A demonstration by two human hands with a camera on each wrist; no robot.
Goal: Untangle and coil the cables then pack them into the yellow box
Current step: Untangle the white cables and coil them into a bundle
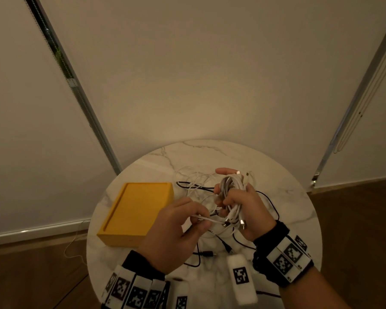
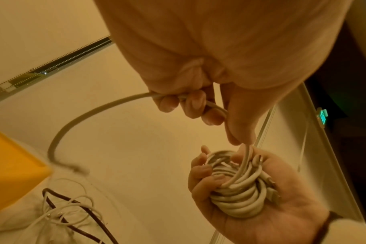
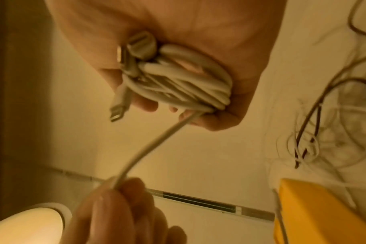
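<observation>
My right hand (image 1: 228,200) grips a coil of white cable (image 1: 231,192) above the round table; several plugs stick out of the bundle (image 3: 178,79). One strand runs from the coil to my left hand (image 1: 198,219), which pinches this white cable (image 2: 107,107) a short way to the left, fingers (image 2: 191,102) curled round it. The open yellow box (image 1: 138,210) sits on the table's left part, beside my left hand. A loose tangle of thin white and black cables (image 1: 194,186) lies on the table behind and under both hands.
The round marble table (image 1: 288,197) stands against a pale wall with blinds. Black cable ends (image 1: 206,253) trail toward the table's near edge. Wooden floor lies on both sides, with a thin wire (image 1: 73,246) on the floor at left.
</observation>
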